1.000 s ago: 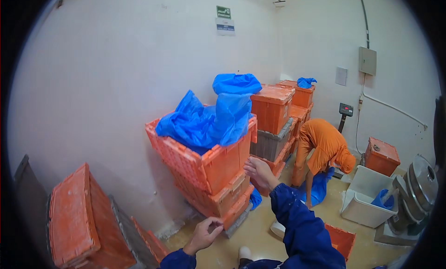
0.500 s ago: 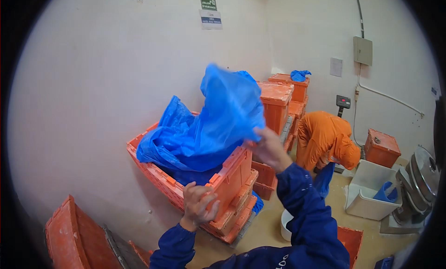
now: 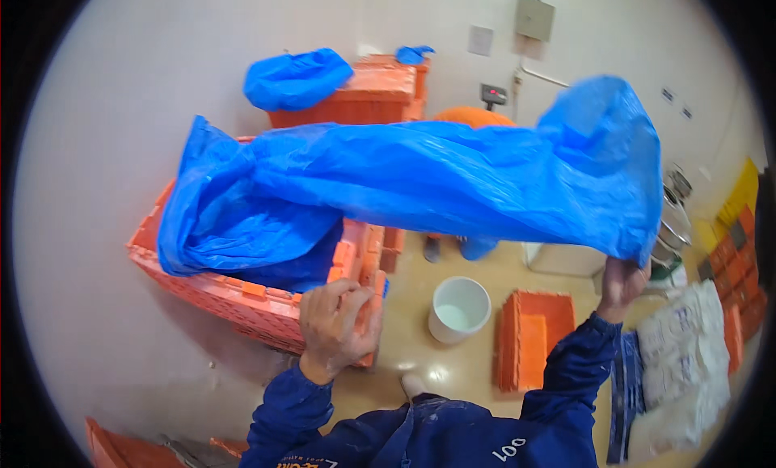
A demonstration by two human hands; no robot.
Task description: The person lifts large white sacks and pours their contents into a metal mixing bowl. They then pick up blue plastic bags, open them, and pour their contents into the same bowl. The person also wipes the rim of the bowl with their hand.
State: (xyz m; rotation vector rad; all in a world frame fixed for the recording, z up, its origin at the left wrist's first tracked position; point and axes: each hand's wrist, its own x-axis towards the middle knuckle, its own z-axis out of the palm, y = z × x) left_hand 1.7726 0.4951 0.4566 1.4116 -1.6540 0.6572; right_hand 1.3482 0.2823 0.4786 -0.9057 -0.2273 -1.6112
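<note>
A long blue plastic bag [image 3: 420, 185] stretches across the view from the orange crate [image 3: 250, 300] at the left to my right hand [image 3: 622, 280] at the right. My right hand grips the bag's right end, held up and out to the side. My left hand [image 3: 335, 322] rests on the near corner of the orange crate, fingers curled over its rim. The bag's left end still hangs into the crate. Both my sleeves are dark blue.
More orange crates [image 3: 368, 96] are stacked by the wall, one covered with a blue bag [image 3: 295, 78]. A person in orange [image 3: 473, 116] bends behind the bag. On the floor are a white bucket [image 3: 458, 308], an orange lid [image 3: 535, 339] and white sacks [image 3: 687, 363].
My right hand has swung far to the right, pulling the blue bag out of the crate and stretching it sideways. My left hand has moved up onto the crate's corner.
</note>
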